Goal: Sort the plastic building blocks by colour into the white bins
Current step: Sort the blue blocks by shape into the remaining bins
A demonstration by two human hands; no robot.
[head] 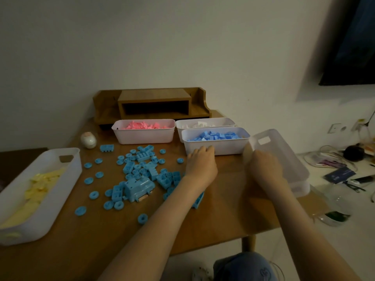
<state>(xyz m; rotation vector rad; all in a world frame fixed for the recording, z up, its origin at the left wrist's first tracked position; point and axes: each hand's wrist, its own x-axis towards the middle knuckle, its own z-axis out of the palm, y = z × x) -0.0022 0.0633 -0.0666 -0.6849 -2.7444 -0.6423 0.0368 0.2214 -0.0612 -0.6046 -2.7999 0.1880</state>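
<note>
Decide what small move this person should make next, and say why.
Probably move the left hand to the loose blue blocks and pick some up for the blue bin. Only blue pieces lie loose on the table, and that bin already holds blue ones. Whether either hand holds anything now is unclear.

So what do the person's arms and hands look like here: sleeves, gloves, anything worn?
Both forearms are bare as far as the frame shows, with no sleeves. The left hand and right hand wear no gloves; no watch, band or ring shows, though the right hand is motion-blurred.
</note>
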